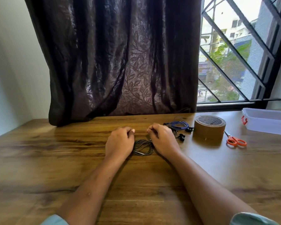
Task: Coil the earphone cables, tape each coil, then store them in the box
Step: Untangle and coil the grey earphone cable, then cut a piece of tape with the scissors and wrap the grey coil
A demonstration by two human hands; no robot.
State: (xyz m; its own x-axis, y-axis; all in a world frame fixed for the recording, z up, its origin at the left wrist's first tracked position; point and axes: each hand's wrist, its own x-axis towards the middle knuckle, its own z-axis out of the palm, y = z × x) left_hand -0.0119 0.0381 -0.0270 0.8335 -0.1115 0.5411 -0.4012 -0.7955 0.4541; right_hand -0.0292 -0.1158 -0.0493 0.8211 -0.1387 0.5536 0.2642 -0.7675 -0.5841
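Observation:
A black earphone cable (143, 147) lies coiled on the wooden table (71, 151), between my two hands. My left hand (120, 141) and my right hand (163, 139) rest on the table with fingers curled shut, and the coil's two sides run in under them. Behind my right hand is a blue earphone (178, 125) in a loose bundle. Another black earphone (182, 137) shows its buds beside it. A brown tape roll (208, 128) stands to the right. The clear plastic box (266, 121) with a red latch sits at the far right.
Orange-handled scissors (236, 141) lie between the tape roll and the box. A dark curtain (120, 62) hangs down to the table's back edge, with a barred window (234, 54) to its right.

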